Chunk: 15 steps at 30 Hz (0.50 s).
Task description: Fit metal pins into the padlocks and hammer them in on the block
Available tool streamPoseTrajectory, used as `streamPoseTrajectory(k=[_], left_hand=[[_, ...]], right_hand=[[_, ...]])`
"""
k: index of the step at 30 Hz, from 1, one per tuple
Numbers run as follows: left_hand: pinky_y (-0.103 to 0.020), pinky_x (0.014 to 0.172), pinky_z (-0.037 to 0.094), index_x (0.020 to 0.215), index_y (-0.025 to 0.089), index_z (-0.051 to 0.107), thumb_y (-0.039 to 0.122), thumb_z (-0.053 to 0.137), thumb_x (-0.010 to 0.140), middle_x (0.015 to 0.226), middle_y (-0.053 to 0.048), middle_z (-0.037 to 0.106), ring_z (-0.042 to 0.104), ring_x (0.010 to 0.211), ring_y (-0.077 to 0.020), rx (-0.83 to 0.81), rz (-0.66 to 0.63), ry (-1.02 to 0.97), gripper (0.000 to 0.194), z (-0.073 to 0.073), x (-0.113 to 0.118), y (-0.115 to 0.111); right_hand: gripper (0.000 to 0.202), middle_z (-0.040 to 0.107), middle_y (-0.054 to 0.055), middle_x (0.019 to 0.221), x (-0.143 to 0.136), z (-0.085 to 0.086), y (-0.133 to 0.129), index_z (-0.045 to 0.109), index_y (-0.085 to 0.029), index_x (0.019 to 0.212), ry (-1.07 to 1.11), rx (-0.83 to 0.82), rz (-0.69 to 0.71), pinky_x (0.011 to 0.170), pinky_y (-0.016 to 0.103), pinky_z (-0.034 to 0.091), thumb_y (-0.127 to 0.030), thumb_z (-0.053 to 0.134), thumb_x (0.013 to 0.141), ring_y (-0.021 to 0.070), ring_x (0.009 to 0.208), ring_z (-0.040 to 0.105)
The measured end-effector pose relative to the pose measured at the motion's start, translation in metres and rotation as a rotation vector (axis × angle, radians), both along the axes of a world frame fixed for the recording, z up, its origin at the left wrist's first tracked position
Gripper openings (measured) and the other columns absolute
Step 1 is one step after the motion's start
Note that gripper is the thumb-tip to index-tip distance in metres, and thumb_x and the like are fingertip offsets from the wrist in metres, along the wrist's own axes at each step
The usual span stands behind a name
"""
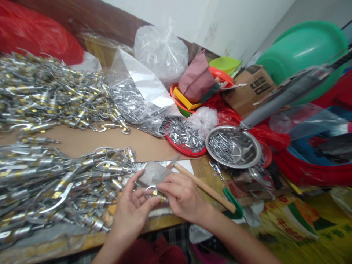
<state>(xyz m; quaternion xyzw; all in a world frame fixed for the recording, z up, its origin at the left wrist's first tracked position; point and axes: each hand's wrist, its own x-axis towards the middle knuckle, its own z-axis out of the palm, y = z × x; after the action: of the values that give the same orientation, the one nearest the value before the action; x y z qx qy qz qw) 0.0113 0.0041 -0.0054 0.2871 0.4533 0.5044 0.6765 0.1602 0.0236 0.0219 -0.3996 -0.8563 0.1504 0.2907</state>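
Observation:
Both hands meet at the table's front edge around one small silver and yellow metal part (156, 193) with a curved hook. My left hand (137, 201) supports it from the left, thumb against it and the other fingers curled behind. From the right, my right hand (180, 194) pinches its upper side with thumb and forefinger. Just behind the hands lies a grey metal block (154, 173). A hammer-like tool with a wooden handle (206, 189) runs from beside the block toward the lower right. My fingers cover some of the held part.
Piles of similar metal parts (55, 91) fill the left. Behind are a red plate (189, 149) of small metal pieces, a steel bowl (251, 148) of pins and a clear bag (162, 51). A grey pole (286, 93) slants in at right, before a green basin (308, 55).

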Motion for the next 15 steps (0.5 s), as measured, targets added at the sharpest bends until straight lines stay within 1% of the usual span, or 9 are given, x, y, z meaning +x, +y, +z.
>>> streamPoseTrajectory(k=[2, 4, 7, 9, 12, 15], left_hand=[[-0.025, 0.062, 0.051, 0.124, 0.020, 0.028, 0.015, 0.072, 0.057, 0.063, 0.002, 0.064, 0.062, 0.063, -0.0141, -0.006, -0.004, 0.003, 0.080, 0.000, 0.000, 0.000], [-0.024, 0.061, 0.051, 0.124, 0.019, 0.029, 0.016, 0.073, 0.056, 0.062, 0.002, 0.064, 0.063, 0.062, -0.0144, -0.015, 0.008, 0.011, 0.081, 0.001, 0.000, 0.000], [-0.024, 0.061, 0.051, 0.125, 0.019, 0.029, 0.017, 0.073, 0.056, 0.061, 0.003, 0.063, 0.062, 0.062, -0.0144, -0.017, 0.014, 0.017, 0.082, 0.002, 0.001, 0.000], [-0.024, 0.060, 0.051, 0.125, 0.018, 0.029, 0.016, 0.072, 0.056, 0.061, 0.002, 0.063, 0.062, 0.062, -0.0143, -0.009, 0.015, 0.021, 0.081, 0.002, 0.001, 0.000], [-0.023, 0.060, 0.051, 0.125, 0.018, 0.028, 0.016, 0.072, 0.057, 0.062, 0.002, 0.064, 0.063, 0.062, -0.0142, 0.000, 0.009, 0.025, 0.081, 0.001, 0.000, 0.000], [-0.023, 0.062, 0.051, 0.126, 0.017, 0.026, 0.015, 0.071, 0.058, 0.063, 0.001, 0.065, 0.063, 0.064, -0.0141, 0.010, -0.010, 0.020, 0.081, 0.001, -0.001, 0.000]], right_hand=[[0.020, 0.062, 0.004, 0.073, 0.001, 0.008, 0.000, 0.064, -0.016, 0.082, -0.059, -0.073, -0.031, 0.063, 0.024, 0.044, -0.008, 0.047, 0.075, 0.0142, 0.069, 0.055], [0.017, 0.062, 0.002, 0.068, 0.003, 0.019, 0.001, 0.065, -0.016, 0.078, -0.100, -0.185, -0.052, 0.059, 0.022, 0.044, -0.008, 0.051, 0.074, 0.0127, 0.063, 0.056], [0.016, 0.064, -0.001, 0.064, 0.006, 0.027, 0.007, 0.067, -0.018, 0.073, -0.131, -0.301, -0.029, 0.057, 0.020, 0.042, -0.007, 0.055, 0.073, 0.0107, 0.059, 0.056], [0.014, 0.065, -0.001, 0.064, 0.006, 0.024, 0.012, 0.068, -0.018, 0.071, -0.104, -0.306, 0.011, 0.059, 0.020, 0.042, -0.008, 0.058, 0.073, 0.0105, 0.060, 0.056], [0.007, 0.062, 0.000, 0.063, 0.002, 0.011, 0.020, 0.070, -0.016, 0.071, -0.014, -0.267, 0.060, 0.059, 0.020, 0.042, -0.014, 0.063, 0.072, 0.0104, 0.061, 0.055], [0.010, 0.060, 0.001, 0.064, -0.001, -0.002, 0.023, 0.071, -0.016, 0.078, 0.033, -0.229, 0.056, 0.056, 0.020, 0.042, -0.021, 0.065, 0.072, 0.0105, 0.061, 0.054]])
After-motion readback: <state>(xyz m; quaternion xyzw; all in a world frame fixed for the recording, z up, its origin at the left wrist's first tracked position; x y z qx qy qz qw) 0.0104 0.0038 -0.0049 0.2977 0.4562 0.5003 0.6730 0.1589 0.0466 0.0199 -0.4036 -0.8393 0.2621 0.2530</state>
